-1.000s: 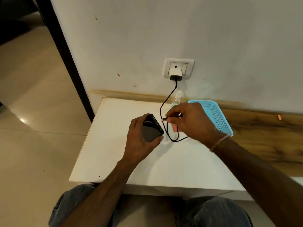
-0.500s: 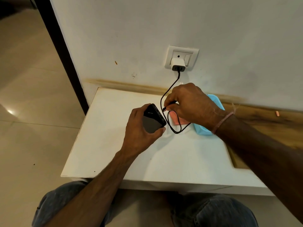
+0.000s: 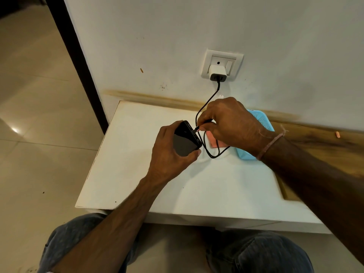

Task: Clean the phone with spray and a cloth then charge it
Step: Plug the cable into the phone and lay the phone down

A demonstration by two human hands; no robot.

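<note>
My left hand (image 3: pixel 169 154) grips a black phone (image 3: pixel 185 141) above the white table (image 3: pixel 137 174), its port end turned toward the right. My right hand (image 3: pixel 230 123) pinches the plug of the black charging cable (image 3: pixel 206 103), whose tip sits right at the phone's port; whether it is inserted I cannot tell. The cable runs up to a white charger (image 3: pixel 216 72) in the wall socket (image 3: pixel 222 64). A pink cloth (image 3: pixel 213 142) lies under my right hand. Only the white top of the spray bottle (image 3: pixel 221 96) shows behind my right hand.
A light blue perforated basket (image 3: pixel 262 121) lies on the table behind my right wrist. A wooden surface (image 3: pixel 325 144) extends to the right along the wall. Tiled floor (image 3: pixel 39 134) lies to the left, and my knees are below the table's front edge.
My right hand has brought the cable plug leftward until it meets the phone's port end. The left hand keeps holding the phone in about the same place. The view has shifted closer.
</note>
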